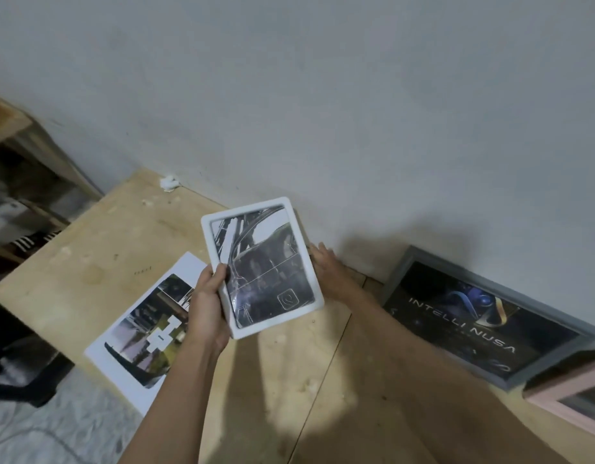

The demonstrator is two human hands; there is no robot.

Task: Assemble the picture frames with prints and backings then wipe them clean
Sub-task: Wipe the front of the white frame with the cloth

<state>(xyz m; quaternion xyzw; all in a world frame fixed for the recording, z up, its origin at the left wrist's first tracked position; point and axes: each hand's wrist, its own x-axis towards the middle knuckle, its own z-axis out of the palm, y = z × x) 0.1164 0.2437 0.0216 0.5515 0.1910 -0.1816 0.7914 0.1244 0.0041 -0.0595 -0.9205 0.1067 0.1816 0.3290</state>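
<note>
White frame held up above the table.
We pinch its 8 o'clock edge with our left hand; our right hand supports behind at 3 o'clock, its grip hidden; long axis 11 to 5.

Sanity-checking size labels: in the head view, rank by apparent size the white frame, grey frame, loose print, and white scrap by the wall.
1. grey frame, leaning on the wall
2. loose print and white frame: too close to rank; the frame is held up nearer the camera, the print partly hidden
3. white scrap
</note>
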